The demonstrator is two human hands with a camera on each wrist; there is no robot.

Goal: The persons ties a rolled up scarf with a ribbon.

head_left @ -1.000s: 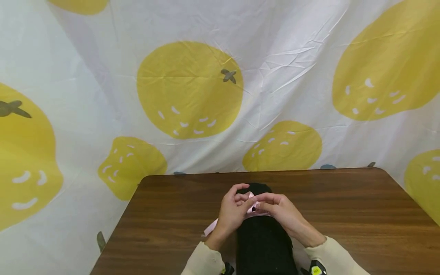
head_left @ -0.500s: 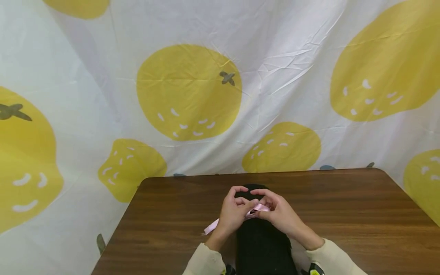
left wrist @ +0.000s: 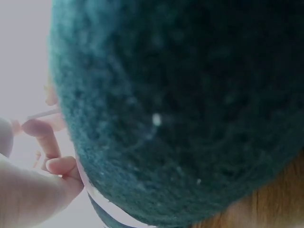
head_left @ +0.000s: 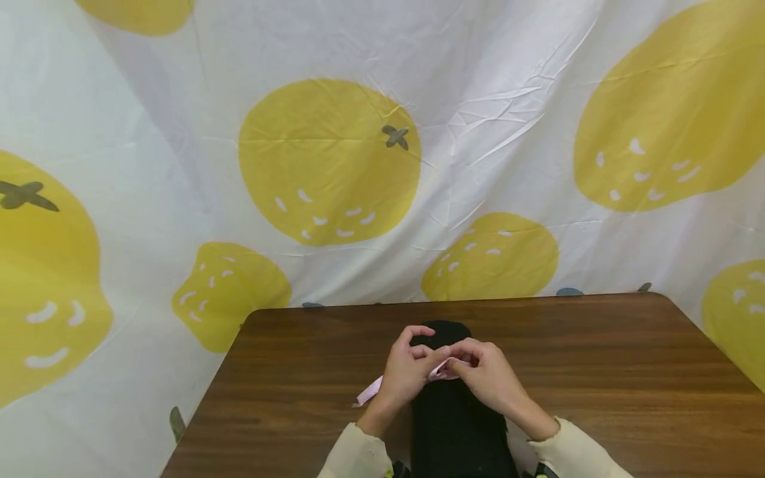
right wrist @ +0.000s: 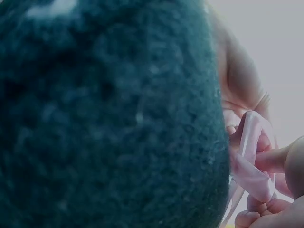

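A long, dark, fuzzy, rounded bundle [head_left: 460, 431] lies lengthwise on the table, and a pink ribbon [head_left: 441, 373] runs across its upper part. My left hand [head_left: 403, 372] pinches the ribbon at the left with the thumb, its index finger arched above. From the right, my right hand [head_left: 493, 375] pinches a ribbon loop between thumb and fingers, close to the left thumb. Crossed strands of ribbon [right wrist: 254, 178] show between the fingers in the right wrist view. One ribbon tail sticks out left beyond the left wrist. The bundle hides much of both hands in the wrist views.
The brown wood-grain table [head_left: 597, 372] extends to both sides of the bundle. Behind its far edge hangs a white curtain [head_left: 478, 159] printed with yellow fruit. Cream sleeves [head_left: 355, 455] cover both forearms.
The right hand's fingers spread with the ribbon loop across them, then came back together on it beside the left thumb. The left hand has barely moved.
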